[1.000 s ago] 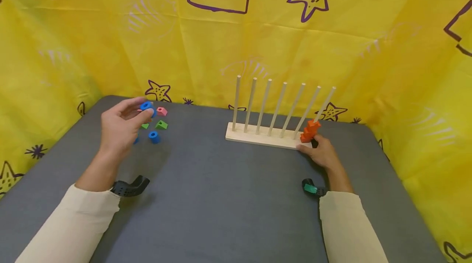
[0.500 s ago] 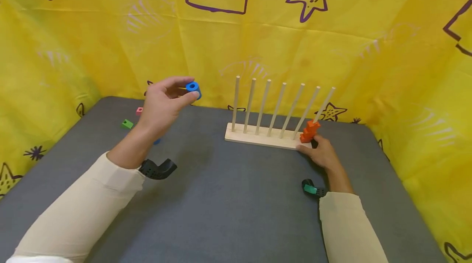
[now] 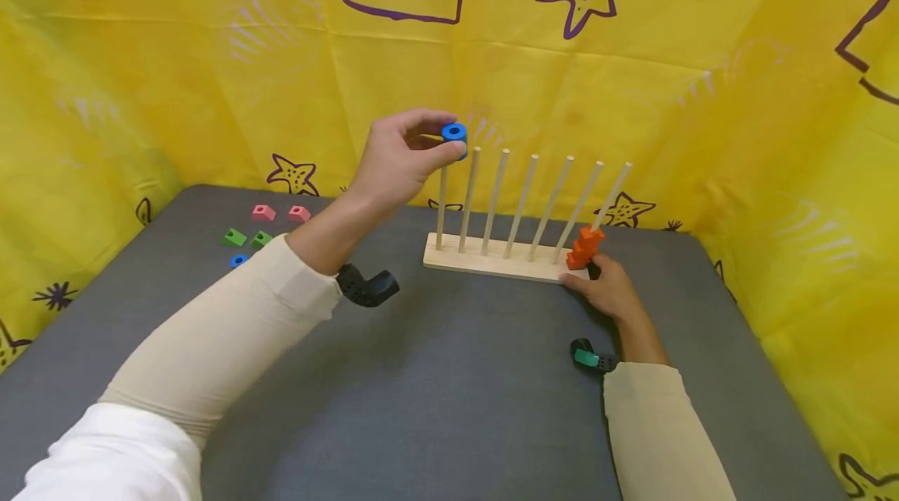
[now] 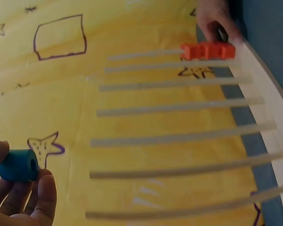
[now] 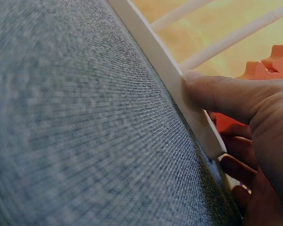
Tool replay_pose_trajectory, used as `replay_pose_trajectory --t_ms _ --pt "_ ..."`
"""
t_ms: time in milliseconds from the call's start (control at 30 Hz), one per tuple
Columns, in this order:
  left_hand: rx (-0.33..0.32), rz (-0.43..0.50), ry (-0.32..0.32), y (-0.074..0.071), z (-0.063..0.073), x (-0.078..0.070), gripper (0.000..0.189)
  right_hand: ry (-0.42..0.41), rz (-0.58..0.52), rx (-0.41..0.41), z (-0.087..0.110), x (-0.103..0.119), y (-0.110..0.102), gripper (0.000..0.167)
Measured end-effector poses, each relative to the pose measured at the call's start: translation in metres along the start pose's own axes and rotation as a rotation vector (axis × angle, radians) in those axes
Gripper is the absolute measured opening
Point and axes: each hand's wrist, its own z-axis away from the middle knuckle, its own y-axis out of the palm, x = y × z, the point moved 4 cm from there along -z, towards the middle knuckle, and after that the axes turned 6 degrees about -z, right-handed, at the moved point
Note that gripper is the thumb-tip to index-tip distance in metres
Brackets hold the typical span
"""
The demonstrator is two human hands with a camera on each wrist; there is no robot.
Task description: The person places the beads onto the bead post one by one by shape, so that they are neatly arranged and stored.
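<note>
Pinching a blue cylinder [image 4: 19, 165] between thumb and fingertips, the left hand [image 3: 396, 161] is right up by the top of the leftmost peg [image 3: 441, 208], and look, the left wrist view shows a gap: that cylinder isn't threaded! Down at the other end, the right hand [image 3: 607, 289] grips the wooden base [image 3: 502, 262], thumb on the front edge, fingers bent round behind, just beside the orange blocks [image 3: 585, 248] stacked on the rightmost peg [image 3: 612, 197]. The base stands towards the far edge of the table [image 3: 449, 376], right of the middle. Out near the far left corner lie pink blocks [image 3: 263, 213], green blocks [image 3: 234, 237] and a second blue piece [image 3: 239, 261], close by the left sleeve [image 3: 232, 337]. Now the danger! In the head view the peg's tip is hidden, so poor line-up looks the likeliest slip: the cylinder's rim could catch the wood and pop from the pinch. Any sideways shove on so tall a peg might swing the base, held at one end only; should the right hand loosen, it could well skid
</note>
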Motion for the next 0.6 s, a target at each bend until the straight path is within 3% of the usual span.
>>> replay_pose_trajectory --t_ms 200,367,600 --pt "0.064 0.063 0.035 0.035 -0.018 -0.011 0.034 0.005 -0.004 -0.001 -0.001 0.001 0.001 0.075" --pt "0.076 0.101 0.055 0.06 -0.031 -0.012 0.034 0.001 -0.015 -0.007 -0.001 0.002 0.0 0.073" --pt "0.083 0.118 -0.011 0.092 -0.048 -0.007 0.032 0.0 -0.009 -0.007 -0.001 0.0 0.001 0.071"
